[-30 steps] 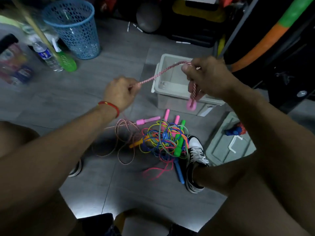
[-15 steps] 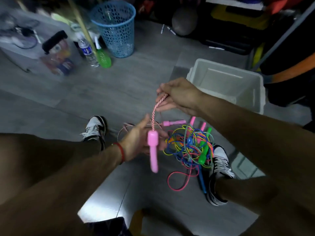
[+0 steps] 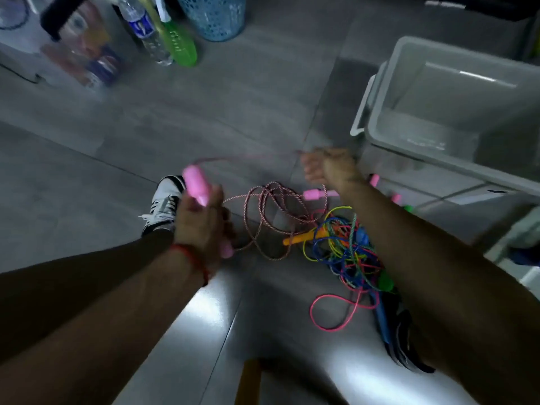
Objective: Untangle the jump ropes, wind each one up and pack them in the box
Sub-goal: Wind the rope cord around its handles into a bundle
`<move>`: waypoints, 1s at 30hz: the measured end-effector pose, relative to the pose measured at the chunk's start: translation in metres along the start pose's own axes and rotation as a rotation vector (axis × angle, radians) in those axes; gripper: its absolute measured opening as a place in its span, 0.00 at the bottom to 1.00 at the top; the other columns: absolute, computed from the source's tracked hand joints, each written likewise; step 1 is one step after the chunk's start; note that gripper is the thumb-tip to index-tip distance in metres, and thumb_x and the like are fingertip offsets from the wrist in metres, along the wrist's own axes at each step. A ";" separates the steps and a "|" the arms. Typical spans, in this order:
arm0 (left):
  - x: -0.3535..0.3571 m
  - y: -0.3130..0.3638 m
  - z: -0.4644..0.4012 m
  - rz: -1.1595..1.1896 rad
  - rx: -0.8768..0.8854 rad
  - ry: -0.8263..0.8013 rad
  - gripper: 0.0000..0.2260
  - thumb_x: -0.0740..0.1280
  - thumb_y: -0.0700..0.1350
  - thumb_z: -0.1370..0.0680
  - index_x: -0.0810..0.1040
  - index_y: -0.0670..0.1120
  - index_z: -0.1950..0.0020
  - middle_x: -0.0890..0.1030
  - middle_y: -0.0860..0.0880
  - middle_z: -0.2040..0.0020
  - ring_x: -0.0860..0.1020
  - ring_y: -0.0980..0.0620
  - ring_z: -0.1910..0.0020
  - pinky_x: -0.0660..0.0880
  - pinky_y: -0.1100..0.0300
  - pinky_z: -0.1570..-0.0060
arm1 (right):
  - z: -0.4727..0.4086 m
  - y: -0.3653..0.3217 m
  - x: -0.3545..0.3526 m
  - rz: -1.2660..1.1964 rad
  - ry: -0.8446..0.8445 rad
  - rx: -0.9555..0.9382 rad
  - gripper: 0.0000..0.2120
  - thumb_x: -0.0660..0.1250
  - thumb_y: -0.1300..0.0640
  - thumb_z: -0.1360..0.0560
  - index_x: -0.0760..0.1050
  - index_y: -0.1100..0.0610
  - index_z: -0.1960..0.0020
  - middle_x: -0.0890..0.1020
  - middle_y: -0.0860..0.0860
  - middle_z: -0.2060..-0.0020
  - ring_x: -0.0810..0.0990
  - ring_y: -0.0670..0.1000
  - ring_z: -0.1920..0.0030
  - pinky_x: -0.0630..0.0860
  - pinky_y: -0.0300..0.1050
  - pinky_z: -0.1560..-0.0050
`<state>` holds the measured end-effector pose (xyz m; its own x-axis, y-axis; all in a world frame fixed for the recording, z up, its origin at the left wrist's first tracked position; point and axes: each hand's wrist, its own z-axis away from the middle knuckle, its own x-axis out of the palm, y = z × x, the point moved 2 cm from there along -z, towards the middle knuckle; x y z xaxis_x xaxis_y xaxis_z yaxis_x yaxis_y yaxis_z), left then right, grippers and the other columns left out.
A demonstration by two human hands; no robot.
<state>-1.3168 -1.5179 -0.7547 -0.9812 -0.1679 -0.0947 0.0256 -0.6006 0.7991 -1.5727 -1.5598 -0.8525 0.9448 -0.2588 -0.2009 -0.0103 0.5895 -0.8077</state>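
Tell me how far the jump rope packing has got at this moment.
Done: nothing is packed; the grey box looks empty. In hand: the left hand grips a pink handle and the right hand pulls its pink-and-white cord, most of which lies loose on the floor. Left: finish winding it, then untangle, wind and box the coloured rope pile.

Dim, motion-blurred (hands worst); glare on floor.

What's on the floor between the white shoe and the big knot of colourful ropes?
In the head view, loose loops of pink-and-white twisted rope lie between the white shoe and the colourful tangle.
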 end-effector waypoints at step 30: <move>0.070 0.046 0.147 -0.027 -0.076 -0.910 0.12 0.60 0.46 0.16 0.74 0.48 0.33 0.83 0.41 0.41 0.83 0.40 0.46 0.79 0.34 0.50 | 0.235 -0.108 -0.095 -0.030 -0.331 -0.149 0.07 0.70 0.69 0.25 0.78 0.68 0.47 0.84 0.63 0.55 0.84 0.58 0.56 0.83 0.50 0.53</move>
<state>-1.4125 -1.4425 -0.6379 -0.7530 0.5087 0.4173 -0.0188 -0.6507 0.7591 -1.5847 -1.4188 -0.6157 1.0000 0.0019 -0.0050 -0.0053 0.4609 -0.8875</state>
